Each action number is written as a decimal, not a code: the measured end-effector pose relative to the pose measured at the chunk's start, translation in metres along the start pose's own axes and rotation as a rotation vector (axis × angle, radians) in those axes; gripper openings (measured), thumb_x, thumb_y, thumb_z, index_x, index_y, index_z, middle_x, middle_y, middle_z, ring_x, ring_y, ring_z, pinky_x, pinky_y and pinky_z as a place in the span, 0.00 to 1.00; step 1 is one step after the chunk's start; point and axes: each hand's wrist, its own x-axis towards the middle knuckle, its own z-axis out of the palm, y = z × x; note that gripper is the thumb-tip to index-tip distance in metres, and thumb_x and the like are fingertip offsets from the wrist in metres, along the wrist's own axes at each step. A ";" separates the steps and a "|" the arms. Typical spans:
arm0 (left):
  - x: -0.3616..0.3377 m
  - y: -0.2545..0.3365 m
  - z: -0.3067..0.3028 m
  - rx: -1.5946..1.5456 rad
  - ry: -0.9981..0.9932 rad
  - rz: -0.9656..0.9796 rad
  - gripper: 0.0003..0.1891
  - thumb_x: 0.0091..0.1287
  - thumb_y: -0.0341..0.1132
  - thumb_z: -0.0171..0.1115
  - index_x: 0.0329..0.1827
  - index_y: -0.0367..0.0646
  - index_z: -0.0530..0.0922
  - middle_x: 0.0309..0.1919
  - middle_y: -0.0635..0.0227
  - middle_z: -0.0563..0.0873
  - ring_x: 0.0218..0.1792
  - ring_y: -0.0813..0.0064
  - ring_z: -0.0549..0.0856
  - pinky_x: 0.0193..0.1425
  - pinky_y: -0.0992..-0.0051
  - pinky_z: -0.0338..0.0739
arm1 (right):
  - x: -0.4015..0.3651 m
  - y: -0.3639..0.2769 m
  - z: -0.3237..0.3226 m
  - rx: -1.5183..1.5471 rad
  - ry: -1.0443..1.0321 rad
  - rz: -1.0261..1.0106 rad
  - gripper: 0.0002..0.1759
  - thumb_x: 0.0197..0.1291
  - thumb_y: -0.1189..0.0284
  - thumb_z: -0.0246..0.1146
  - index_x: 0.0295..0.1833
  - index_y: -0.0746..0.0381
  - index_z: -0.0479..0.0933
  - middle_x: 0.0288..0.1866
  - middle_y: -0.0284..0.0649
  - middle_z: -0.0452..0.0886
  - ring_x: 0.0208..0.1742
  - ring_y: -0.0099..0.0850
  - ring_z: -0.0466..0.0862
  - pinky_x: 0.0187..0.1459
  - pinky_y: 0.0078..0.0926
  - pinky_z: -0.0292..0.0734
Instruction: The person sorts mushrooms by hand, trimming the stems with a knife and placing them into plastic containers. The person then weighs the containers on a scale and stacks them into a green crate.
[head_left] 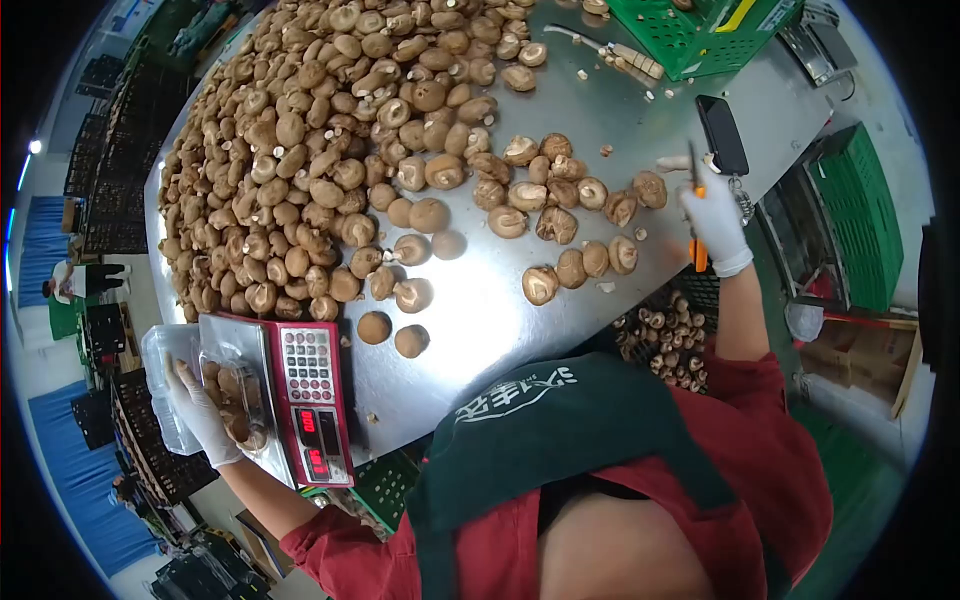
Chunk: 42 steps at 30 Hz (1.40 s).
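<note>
Closest in, the white-gloved left hand [203,412] lies with fingers stretched out across a clear plastic tray of brown mushrooms [165,350], which sits on the red digital scale [310,385] just right of that hand. Farther out, the gloved right hand [718,225] is closed around an orange-handled cutting tool [697,250], with a black phone [722,134] just beyond it on the shiny metal surface [480,300]. Loose mushrooms lie left of this hand, and beyond them spreads a big heap of brown mushrooms [300,130].
</note>
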 end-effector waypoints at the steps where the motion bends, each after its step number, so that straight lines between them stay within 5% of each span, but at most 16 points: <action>1: -0.003 0.026 0.000 -0.024 0.050 0.015 0.27 0.79 0.48 0.49 0.72 0.37 0.69 0.65 0.53 0.75 0.66 0.64 0.74 0.70 0.67 0.68 | 0.000 -0.012 -0.010 0.165 -0.014 0.279 0.25 0.55 0.82 0.50 0.59 0.64 0.78 0.55 0.40 0.83 0.50 0.28 0.81 0.52 0.24 0.76; 3: -0.031 0.111 0.009 -0.073 0.076 0.069 0.24 0.77 0.42 0.53 0.70 0.37 0.70 0.62 0.55 0.77 0.63 0.64 0.76 0.69 0.67 0.69 | 0.008 0.030 -0.030 0.502 0.023 0.175 0.28 0.53 0.81 0.48 0.61 0.66 0.78 0.58 0.42 0.82 0.54 0.27 0.80 0.54 0.21 0.73; 5: -0.069 0.167 0.034 -0.126 -0.032 0.166 0.21 0.73 0.34 0.59 0.67 0.37 0.72 0.58 0.57 0.79 0.58 0.64 0.79 0.66 0.68 0.71 | 0.014 0.041 -0.027 0.669 -0.004 0.153 0.28 0.52 0.79 0.50 0.61 0.70 0.77 0.69 0.50 0.74 0.69 0.35 0.74 0.68 0.28 0.67; 8: -0.140 0.245 0.096 -0.457 -0.730 0.186 0.32 0.57 0.25 0.69 0.68 0.35 0.71 0.59 0.58 0.78 0.59 0.65 0.79 0.67 0.69 0.69 | 0.036 0.086 -0.017 1.048 -0.219 0.033 0.24 0.58 0.77 0.52 0.59 0.73 0.77 0.76 0.50 0.66 0.79 0.40 0.63 0.80 0.37 0.53; 9: -0.177 0.217 0.151 -0.675 -0.850 0.271 0.44 0.53 0.31 0.75 0.73 0.33 0.62 0.68 0.47 0.69 0.67 0.54 0.72 0.72 0.63 0.65 | 0.042 0.076 -0.011 0.996 -0.261 0.005 0.23 0.58 0.76 0.52 0.58 0.73 0.77 0.77 0.50 0.65 0.78 0.40 0.64 0.79 0.36 0.54; 11: -0.193 0.263 0.174 -0.519 -0.749 0.506 0.56 0.48 0.36 0.80 0.77 0.31 0.51 0.72 0.38 0.59 0.73 0.42 0.61 0.76 0.56 0.59 | 0.054 0.048 0.007 0.897 -0.337 -0.049 0.23 0.59 0.75 0.52 0.57 0.73 0.78 0.77 0.50 0.65 0.78 0.41 0.64 0.79 0.34 0.55; 13: -0.190 0.289 0.195 -0.492 -0.661 0.513 0.64 0.42 0.42 0.84 0.77 0.29 0.48 0.75 0.36 0.52 0.76 0.39 0.53 0.79 0.52 0.53 | 0.078 0.046 0.023 0.932 -0.439 -0.068 0.20 0.60 0.74 0.52 0.54 0.71 0.81 0.76 0.51 0.66 0.77 0.40 0.66 0.77 0.31 0.58; 17: -0.168 0.315 0.225 -0.468 -0.498 0.487 0.66 0.39 0.41 0.84 0.77 0.28 0.47 0.75 0.34 0.51 0.77 0.37 0.53 0.78 0.53 0.56 | 0.125 0.039 0.053 0.848 -0.621 -0.069 0.16 0.60 0.73 0.53 0.43 0.69 0.84 0.74 0.50 0.70 0.72 0.37 0.72 0.69 0.25 0.66; 20: -0.141 0.329 0.237 -0.552 -0.535 0.457 0.70 0.34 0.40 0.87 0.79 0.34 0.46 0.76 0.35 0.50 0.76 0.37 0.54 0.78 0.54 0.57 | 0.141 0.008 0.075 0.740 -0.827 -0.113 0.15 0.56 0.70 0.54 0.37 0.68 0.82 0.75 0.54 0.68 0.71 0.36 0.71 0.69 0.30 0.64; 23: -0.119 0.341 0.246 -0.548 -0.598 0.519 0.71 0.31 0.41 0.88 0.80 0.39 0.48 0.78 0.41 0.50 0.76 0.42 0.59 0.78 0.56 0.60 | 0.153 -0.007 0.099 0.646 -0.937 -0.216 0.12 0.52 0.71 0.55 0.32 0.68 0.80 0.72 0.54 0.72 0.57 0.32 0.77 0.60 0.26 0.71; 24: -0.115 0.344 0.247 -0.559 -0.631 0.532 0.70 0.31 0.41 0.88 0.80 0.39 0.49 0.78 0.42 0.50 0.76 0.43 0.59 0.78 0.56 0.60 | 0.149 -0.021 0.093 0.619 -0.961 -0.016 0.10 0.52 0.72 0.55 0.30 0.68 0.78 0.68 0.53 0.76 0.51 0.34 0.79 0.56 0.26 0.74; 30: -0.149 0.369 0.235 -0.671 -0.723 0.548 0.69 0.29 0.50 0.87 0.78 0.39 0.56 0.74 0.43 0.60 0.73 0.44 0.66 0.73 0.56 0.66 | 0.136 0.003 0.070 0.528 -0.941 -0.148 0.14 0.58 0.67 0.56 0.28 0.66 0.79 0.58 0.50 0.84 0.56 0.37 0.81 0.60 0.28 0.72; 33: -0.182 0.386 0.236 -0.750 -0.735 0.622 0.66 0.36 0.42 0.86 0.80 0.43 0.53 0.73 0.37 0.56 0.72 0.38 0.64 0.72 0.52 0.67 | 0.100 0.025 0.025 0.432 -0.873 -0.164 0.17 0.64 0.64 0.56 0.29 0.64 0.79 0.57 0.47 0.85 0.55 0.35 0.81 0.60 0.28 0.72; 35: -0.210 0.397 0.245 -0.864 -0.796 0.600 0.65 0.36 0.41 0.86 0.79 0.43 0.53 0.73 0.35 0.55 0.72 0.35 0.62 0.74 0.51 0.64 | 0.057 0.021 -0.016 0.375 -0.765 0.060 0.15 0.63 0.65 0.55 0.30 0.65 0.78 0.57 0.48 0.85 0.55 0.35 0.80 0.60 0.28 0.71; 39: -0.250 0.427 0.242 -1.009 -0.941 0.780 0.62 0.38 0.39 0.85 0.78 0.45 0.55 0.71 0.36 0.57 0.72 0.34 0.61 0.75 0.51 0.63 | -0.031 0.039 -0.077 0.451 -0.436 0.192 0.12 0.58 0.67 0.56 0.31 0.64 0.76 0.51 0.48 0.85 0.45 0.28 0.79 0.46 0.25 0.72; 42: -0.276 0.449 0.238 -1.109 -1.013 1.034 0.57 0.38 0.41 0.83 0.75 0.45 0.61 0.71 0.36 0.59 0.71 0.34 0.62 0.75 0.51 0.62 | -0.088 0.066 -0.112 0.315 -0.385 0.318 0.19 0.59 0.65 0.55 0.45 0.68 0.81 0.50 0.45 0.86 0.38 0.23 0.77 0.38 0.22 0.70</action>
